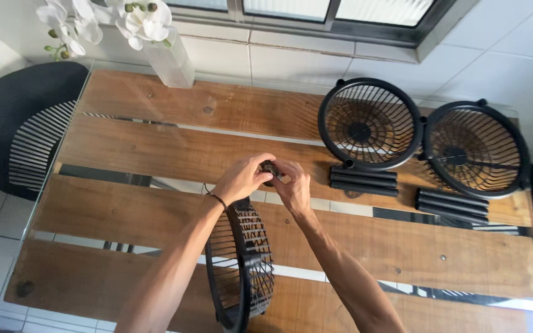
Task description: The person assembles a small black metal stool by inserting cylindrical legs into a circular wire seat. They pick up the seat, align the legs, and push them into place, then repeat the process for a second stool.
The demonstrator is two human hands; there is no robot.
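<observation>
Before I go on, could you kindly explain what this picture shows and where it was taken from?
It is one view from a camera on a person's head, looking down at a wooden table with a glass top. The left hand and right hand meet around a small dark part, mostly hidden. Below them a black fan grille stands on edge. Two more round grilles lie to the right, each beside black bars. A vase of white flowers stands at the back.
</observation>
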